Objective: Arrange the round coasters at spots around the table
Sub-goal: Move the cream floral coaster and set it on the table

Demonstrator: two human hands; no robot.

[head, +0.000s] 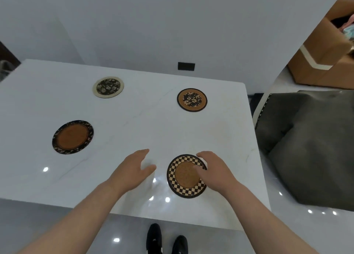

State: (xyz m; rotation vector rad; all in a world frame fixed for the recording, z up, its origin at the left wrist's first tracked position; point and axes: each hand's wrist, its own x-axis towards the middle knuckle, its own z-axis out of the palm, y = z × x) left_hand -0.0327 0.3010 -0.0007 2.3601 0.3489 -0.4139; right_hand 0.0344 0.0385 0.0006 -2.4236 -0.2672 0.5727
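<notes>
no readable text, labels, brands or numbers show on anything in view.

A white, glossy surface [134,119] with faint grey veins like marble carries four round coasters, well apart from one another. At the far left lies a cream-rimmed coaster [108,87] with a dark flowered middle. At the far right lies a brown-rimmed coaster [192,99] with a dark flowered middle. Nearer on the left lies a dark leaf-rimmed coaster [73,137] with a plain brown middle. Near the front edge on the right lies a checkered coaster [184,177] with a cork middle, flat on the surface. Small bright ceiling lights reflect off the front part of the top
</notes>
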